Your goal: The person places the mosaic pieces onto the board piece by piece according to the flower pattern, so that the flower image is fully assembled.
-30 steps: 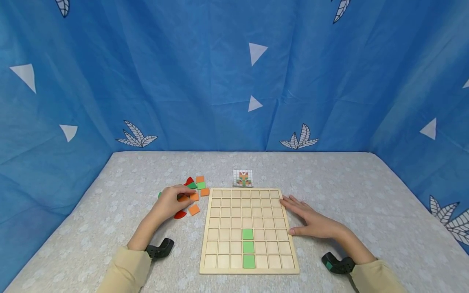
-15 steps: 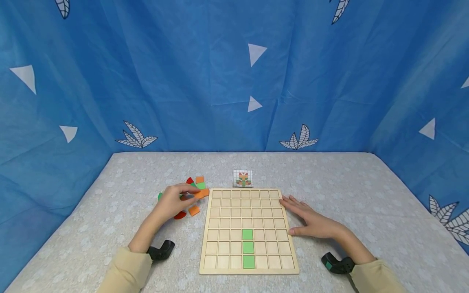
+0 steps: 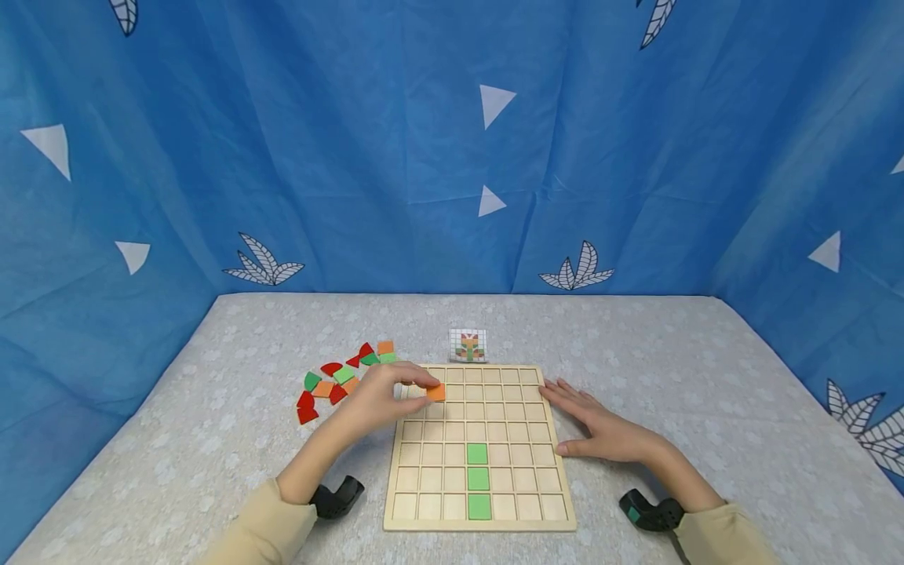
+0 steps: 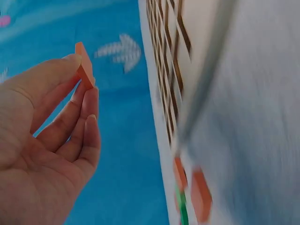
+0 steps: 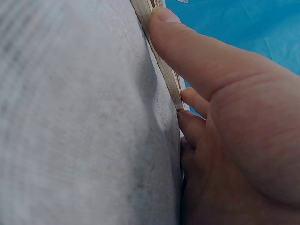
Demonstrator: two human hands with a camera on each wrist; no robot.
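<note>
Between thumb and fingers, my left hand (image 3: 382, 397) pinches an orange square tile (image 3: 435, 392) above the upper left cells of the wooden grid board (image 3: 484, 525). The left wrist view shows the same tile (image 4: 84, 66) held at its edges, clear of the board. Three light green square tiles (image 3: 479, 479) sit in a line in the board's middle column, at the near end. My right hand (image 3: 610, 428) rests at the board's right edge with extended fingers and the thumb touching the rim (image 5: 164, 77).
Left of the board lies a loose group of red, green and orange pieces, among them a red quarter-round (image 3: 330, 369) and an orange tile (image 3: 322, 389). A small pattern card (image 3: 468, 345) lies behind the board. A blue curtain (image 3: 395, 157) rises beyond the table.
My left hand has moved right from the loose pieces to over the board, carrying the orange tile. The right hand stays in place.
</note>
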